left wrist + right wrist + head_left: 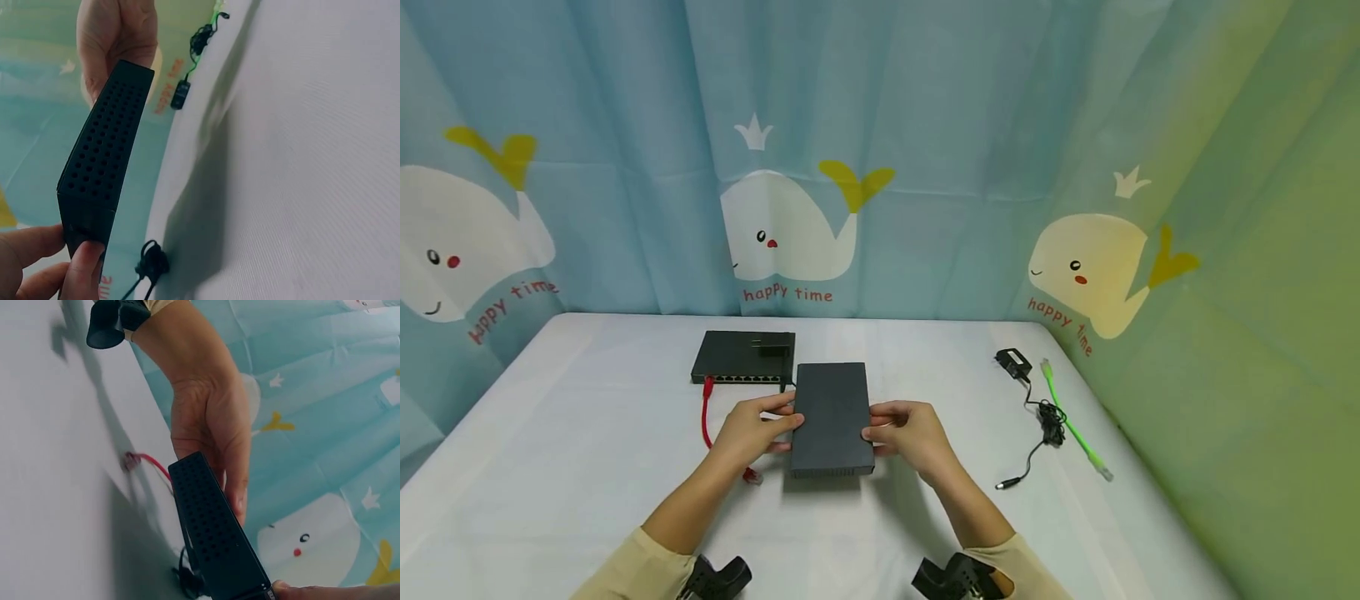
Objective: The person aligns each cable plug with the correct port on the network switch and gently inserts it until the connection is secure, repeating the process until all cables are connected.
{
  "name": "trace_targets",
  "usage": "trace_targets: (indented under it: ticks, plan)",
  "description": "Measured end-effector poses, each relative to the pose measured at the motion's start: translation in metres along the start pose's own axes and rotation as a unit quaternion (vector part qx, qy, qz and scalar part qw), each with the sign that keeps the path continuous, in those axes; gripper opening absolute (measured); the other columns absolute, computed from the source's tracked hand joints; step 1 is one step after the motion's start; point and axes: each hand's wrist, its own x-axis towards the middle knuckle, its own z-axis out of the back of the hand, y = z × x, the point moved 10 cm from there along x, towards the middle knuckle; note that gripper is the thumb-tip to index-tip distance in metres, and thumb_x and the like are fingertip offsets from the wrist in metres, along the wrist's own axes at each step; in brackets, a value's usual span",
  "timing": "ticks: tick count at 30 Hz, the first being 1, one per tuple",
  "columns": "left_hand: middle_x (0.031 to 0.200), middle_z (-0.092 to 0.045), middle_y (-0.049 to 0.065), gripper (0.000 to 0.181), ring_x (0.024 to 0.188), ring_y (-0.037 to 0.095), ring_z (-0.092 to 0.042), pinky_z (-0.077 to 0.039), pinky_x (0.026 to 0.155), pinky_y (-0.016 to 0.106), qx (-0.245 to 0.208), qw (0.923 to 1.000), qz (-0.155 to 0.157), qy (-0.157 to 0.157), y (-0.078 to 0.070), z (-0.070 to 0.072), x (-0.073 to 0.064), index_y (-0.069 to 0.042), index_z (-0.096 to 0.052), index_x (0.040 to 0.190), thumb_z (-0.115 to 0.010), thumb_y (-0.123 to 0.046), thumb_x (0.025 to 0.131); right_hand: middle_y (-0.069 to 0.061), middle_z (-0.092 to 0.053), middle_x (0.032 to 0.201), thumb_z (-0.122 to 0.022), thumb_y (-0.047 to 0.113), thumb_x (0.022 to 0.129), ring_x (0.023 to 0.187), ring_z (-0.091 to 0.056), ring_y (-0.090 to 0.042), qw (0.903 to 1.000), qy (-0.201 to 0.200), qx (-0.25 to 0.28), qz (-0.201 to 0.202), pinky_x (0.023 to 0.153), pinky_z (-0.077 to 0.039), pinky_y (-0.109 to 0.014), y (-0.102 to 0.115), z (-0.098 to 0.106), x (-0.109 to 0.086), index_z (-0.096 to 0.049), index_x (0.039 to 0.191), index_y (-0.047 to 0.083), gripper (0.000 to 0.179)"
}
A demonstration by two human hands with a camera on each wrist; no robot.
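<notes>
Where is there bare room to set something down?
Left of the red cable, the table is bare; another bare patch lies between the right hand and the black adapter. Crowded: around the rear box, held box, red cable and left hand, and where the adapter's cord bunches by the green cable.

It's a curtained workspace — whale-print curtain [955,125] behind white table [580,442].

Black flat rectangular box [832,421], plain broad face up, rows of round vent holes [103,140] across the near short end. Suspended above the white table [535,467], long sides running front to back.
</notes>
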Motion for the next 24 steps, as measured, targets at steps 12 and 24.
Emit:
trace_targets:
  ticks: [12, 24]
  plan:
    - [0.116, -0.063, 0.017, 0.048, 0.077, 0.014, -0.070, -0.061, 0.065, 0.028, -0.020, 0.9998, -0.005, 0.008, -0.008, -0.029, 0.019, -0.004, -0.059, 0.137, -0.071, -0.009, 0.090, -0.018, -0.070, 0.098, -0.075, -0.007, 0.081, 0.076, -0.071, -0.018, 0.9989, -0.040, 0.000, -0.022, 0.070, -0.063, -0.039, -0.011, 0.030, 0.006, -0.068, 0.114, -0.009, 0.034]
    - [0.115, -0.064, 0.017, 0.047, 0.076, 0.016, -0.069, -0.061, 0.062, 0.028, -0.020, 0.9996, -0.012, 0.013, -0.011, -0.055, 0.039, -0.004, -0.060, 0.135, -0.072, -0.006, 0.089, -0.015, -0.069, 0.097, -0.074, -0.007, 0.082, 0.077, -0.071, -0.015, 0.9975, -0.050, -0.014, -0.047, 0.069, -0.062, -0.034, -0.021, 0.055, 0.018, -0.067, 0.116, -0.009, 0.035]
